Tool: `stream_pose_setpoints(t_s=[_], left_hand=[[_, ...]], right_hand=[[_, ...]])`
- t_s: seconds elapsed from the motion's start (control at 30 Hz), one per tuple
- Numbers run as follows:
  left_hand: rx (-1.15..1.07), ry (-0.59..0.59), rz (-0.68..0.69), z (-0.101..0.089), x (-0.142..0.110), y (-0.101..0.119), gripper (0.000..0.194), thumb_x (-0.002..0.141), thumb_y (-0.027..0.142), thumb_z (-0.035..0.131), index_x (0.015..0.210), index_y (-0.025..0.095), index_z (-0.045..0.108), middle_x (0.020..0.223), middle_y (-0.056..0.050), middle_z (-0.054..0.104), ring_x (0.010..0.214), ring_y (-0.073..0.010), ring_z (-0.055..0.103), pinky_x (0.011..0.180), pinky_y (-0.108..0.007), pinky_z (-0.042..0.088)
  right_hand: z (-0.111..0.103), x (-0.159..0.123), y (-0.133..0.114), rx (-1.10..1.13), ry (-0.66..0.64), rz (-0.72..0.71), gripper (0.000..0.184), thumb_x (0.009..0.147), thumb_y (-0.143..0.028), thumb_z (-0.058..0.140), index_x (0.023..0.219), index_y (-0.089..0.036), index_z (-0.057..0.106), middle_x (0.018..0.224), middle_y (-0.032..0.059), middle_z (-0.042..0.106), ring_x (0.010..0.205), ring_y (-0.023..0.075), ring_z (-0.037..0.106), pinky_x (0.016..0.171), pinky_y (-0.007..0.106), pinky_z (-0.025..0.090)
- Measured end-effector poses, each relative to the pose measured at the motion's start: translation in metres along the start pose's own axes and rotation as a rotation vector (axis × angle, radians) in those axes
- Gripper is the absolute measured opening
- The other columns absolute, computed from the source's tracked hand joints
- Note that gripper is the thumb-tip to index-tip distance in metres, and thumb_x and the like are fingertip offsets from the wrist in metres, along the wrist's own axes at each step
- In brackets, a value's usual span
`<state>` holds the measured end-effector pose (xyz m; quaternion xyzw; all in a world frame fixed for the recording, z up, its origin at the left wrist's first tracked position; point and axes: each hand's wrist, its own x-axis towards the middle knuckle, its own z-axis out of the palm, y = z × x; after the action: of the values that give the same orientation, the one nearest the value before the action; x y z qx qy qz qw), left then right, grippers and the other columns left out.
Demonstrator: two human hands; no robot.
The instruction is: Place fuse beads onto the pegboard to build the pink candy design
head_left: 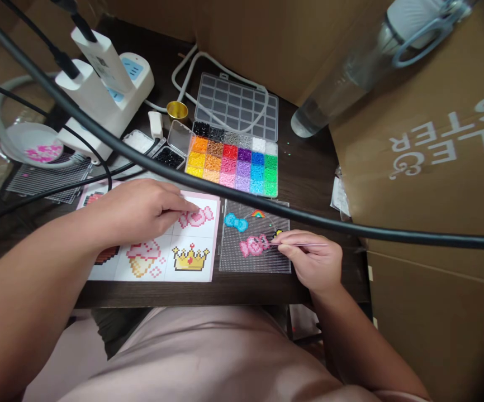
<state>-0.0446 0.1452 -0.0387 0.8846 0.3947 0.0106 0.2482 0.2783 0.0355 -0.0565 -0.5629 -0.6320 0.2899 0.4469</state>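
Observation:
My left hand [141, 209] rests on a pattern sheet [191, 268], its fingers together and a fingertip pointing at the pink candy picture [198, 218]. My right hand [309, 259] pinches thin tweezers [304, 244], whose tip touches the pink bead candy [254, 245] on the clear pegboard [259, 262]. A blue bow [236, 222] and a small rainbow [258, 214] of beads also sit on that board. The bead box [233, 162] with many colours lies open just behind.
A thick black cable [225, 187] crosses the whole view above the desk. A white power strip with plugs [108, 84] stands at the back left, a small gold cup [177, 110] beside it. Cardboard boxes [435, 167] wall the right side. A clear bottle [351, 78] leans there.

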Motion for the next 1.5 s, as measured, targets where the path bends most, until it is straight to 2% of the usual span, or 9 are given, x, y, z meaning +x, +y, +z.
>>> stream_pose_setpoints(t_s=[0.57, 0.7, 0.8, 0.87, 0.97, 1.03, 1.2, 1.37, 1.5], left_hand=[[0.007, 0.046, 0.034, 0.004, 0.000, -0.003, 0.043, 0.090, 0.029, 0.039, 0.113, 0.035, 0.074, 0.107, 0.001, 0.075, 0.097, -0.0214, 0.069, 0.082, -0.037, 0.052], [0.006, 0.065, 0.015, 0.007, -0.001, -0.005, 0.039, 0.091, 0.031, 0.042, 0.113, 0.038, 0.074, 0.107, 0.002, 0.074, 0.096, -0.0210, 0.068, 0.080, -0.035, 0.051], [-0.008, 0.085, 0.011, 0.008, -0.001, -0.008, 0.037, 0.092, 0.033, 0.045, 0.113, 0.039, 0.074, 0.106, 0.002, 0.074, 0.092, -0.0200, 0.067, 0.078, -0.032, 0.050], [-0.030, 0.098, 0.021, 0.009, -0.001, -0.009, 0.037, 0.092, 0.034, 0.044, 0.114, 0.038, 0.074, 0.107, 0.002, 0.074, 0.091, -0.0190, 0.067, 0.077, -0.031, 0.049], [-0.026, 0.067, -0.002, 0.008, -0.001, -0.009, 0.036, 0.093, 0.036, 0.044, 0.113, 0.036, 0.074, 0.109, 0.001, 0.074, 0.093, -0.0196, 0.067, 0.078, -0.032, 0.049], [-0.020, 0.020, -0.022, 0.006, -0.001, -0.008, 0.036, 0.093, 0.035, 0.045, 0.114, 0.034, 0.074, 0.114, 0.000, 0.073, 0.098, -0.0213, 0.066, 0.084, -0.035, 0.050], [-0.049, 0.029, 0.019, 0.004, -0.002, -0.004, 0.036, 0.093, 0.028, 0.045, 0.114, 0.030, 0.075, 0.115, -0.003, 0.072, 0.103, -0.0228, 0.065, 0.086, -0.034, 0.050], [-0.029, 0.020, -0.013, 0.004, -0.003, -0.004, 0.037, 0.093, 0.031, 0.044, 0.114, 0.031, 0.075, 0.117, -0.004, 0.072, 0.107, -0.0258, 0.064, 0.090, -0.039, 0.048], [-0.042, 0.025, 0.007, 0.003, -0.003, -0.001, 0.038, 0.093, 0.028, 0.044, 0.116, 0.032, 0.074, 0.111, -0.002, 0.073, 0.099, -0.0212, 0.065, 0.087, -0.034, 0.047]], right_hand=[[0.000, -0.002, 0.004, 0.071, 0.004, -0.005, 0.015, 0.075, -0.010, 0.076, 0.077, -0.025, 0.080, 0.077, 0.0017, 0.078, 0.070, 0.0178, 0.074, 0.072, 0.031, 0.061], [0.000, -0.002, 0.009, 0.138, 0.122, -0.003, 0.016, 0.077, -0.011, 0.075, 0.082, -0.026, 0.079, 0.082, 0.0014, 0.078, 0.073, 0.0176, 0.073, 0.072, 0.032, 0.061], [0.000, 0.003, 0.011, 0.069, 0.249, 0.017, 0.012, 0.079, -0.013, 0.074, 0.079, -0.024, 0.079, 0.082, 0.0027, 0.077, 0.075, 0.0183, 0.073, 0.070, 0.031, 0.061], [-0.001, 0.005, 0.011, 0.028, 0.285, 0.036, 0.008, 0.077, -0.014, 0.075, 0.076, -0.022, 0.078, 0.080, 0.0033, 0.077, 0.075, 0.0190, 0.073, 0.069, 0.031, 0.061], [-0.001, 0.007, 0.011, -0.023, 0.270, 0.075, 0.001, 0.077, -0.021, 0.076, 0.077, -0.021, 0.077, 0.080, 0.0047, 0.077, 0.076, 0.0210, 0.074, 0.070, 0.035, 0.062], [-0.001, 0.007, 0.011, -0.031, 0.259, 0.101, 0.005, 0.079, -0.025, 0.075, 0.078, -0.021, 0.077, 0.081, 0.0053, 0.077, 0.076, 0.0220, 0.074, 0.072, 0.037, 0.063], [0.000, 0.009, 0.007, 0.013, 0.218, 0.083, 0.006, 0.077, -0.016, 0.074, 0.075, -0.022, 0.076, 0.081, 0.0048, 0.077, 0.076, 0.0206, 0.074, 0.071, 0.034, 0.063], [0.000, 0.008, 0.007, -0.004, 0.224, 0.109, 0.007, 0.080, -0.020, 0.073, 0.075, -0.022, 0.077, 0.081, 0.0045, 0.077, 0.074, 0.0205, 0.073, 0.073, 0.035, 0.063], [0.001, 0.011, 0.003, 0.016, 0.208, 0.111, 0.009, 0.076, -0.014, 0.073, 0.073, -0.022, 0.077, 0.080, 0.0042, 0.078, 0.074, 0.0201, 0.073, 0.071, 0.033, 0.063]])
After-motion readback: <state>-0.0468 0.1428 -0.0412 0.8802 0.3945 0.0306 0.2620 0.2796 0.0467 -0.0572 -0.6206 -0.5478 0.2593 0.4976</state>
